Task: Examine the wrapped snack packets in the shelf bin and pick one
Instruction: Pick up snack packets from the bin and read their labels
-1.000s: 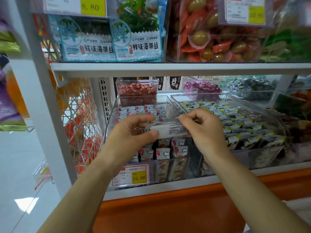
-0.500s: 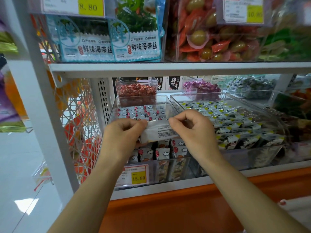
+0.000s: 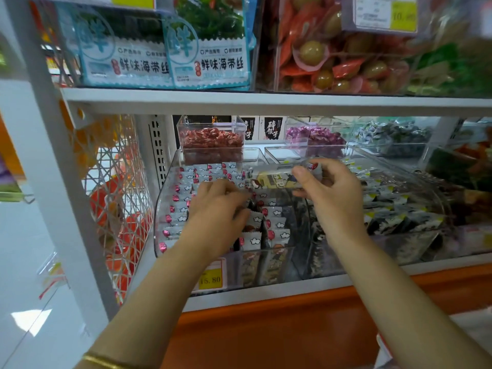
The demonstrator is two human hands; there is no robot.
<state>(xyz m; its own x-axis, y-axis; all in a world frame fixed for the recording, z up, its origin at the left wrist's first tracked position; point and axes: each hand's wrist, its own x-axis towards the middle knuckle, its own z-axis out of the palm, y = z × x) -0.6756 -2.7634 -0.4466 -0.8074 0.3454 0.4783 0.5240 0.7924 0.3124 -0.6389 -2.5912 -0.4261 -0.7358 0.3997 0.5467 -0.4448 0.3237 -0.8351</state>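
The right hand (image 3: 330, 193) pinched a yellow wrapped snack packet (image 3: 277, 180); at its eight o'clock, the left hand's (image 3: 218, 206) grip inside the clear plastic shelf bin (image 3: 161, 209) was unclear.

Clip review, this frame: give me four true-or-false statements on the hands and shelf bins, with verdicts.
1. The right hand pinches a snack packet over the bin. True.
2. The left hand grips the same packet. False: it is down among the packets in the bin.
3. The price tag on the bin's front is partly yellow. True.
4. The box of red pieces sits in front of the bin. False: it sits behind it.
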